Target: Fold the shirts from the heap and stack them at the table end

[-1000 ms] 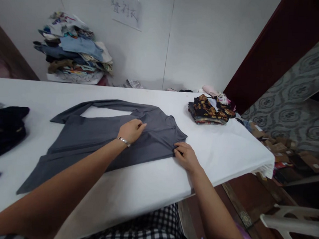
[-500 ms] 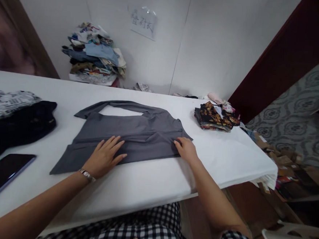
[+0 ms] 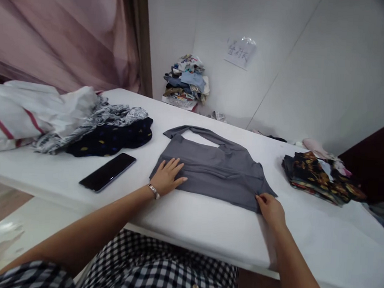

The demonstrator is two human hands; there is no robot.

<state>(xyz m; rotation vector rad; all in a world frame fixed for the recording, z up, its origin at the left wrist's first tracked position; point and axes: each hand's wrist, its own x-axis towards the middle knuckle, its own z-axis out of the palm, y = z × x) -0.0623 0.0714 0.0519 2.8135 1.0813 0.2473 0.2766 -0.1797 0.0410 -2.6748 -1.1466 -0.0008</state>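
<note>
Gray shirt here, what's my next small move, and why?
I'd probably fold the far sleeve in over the gray shirt: it lies out beyond the body, with white tablecloth showing in the gap, while your left hand rests flat on the near part and your right hand touches the near edge.

Garment workroom or shop back room, can't tell which — long white-covered tabletop (image 3: pixel 202 232), loose clothes (image 3: pixel 113 138) heaped left, folded stack (image 3: pixel 317 177) right, tall clothes pile (image 3: pixel 187 82) by the wall (image 3: pixel 285 32) — handwritten sign (image 3: pixel 240 53) above.
</note>
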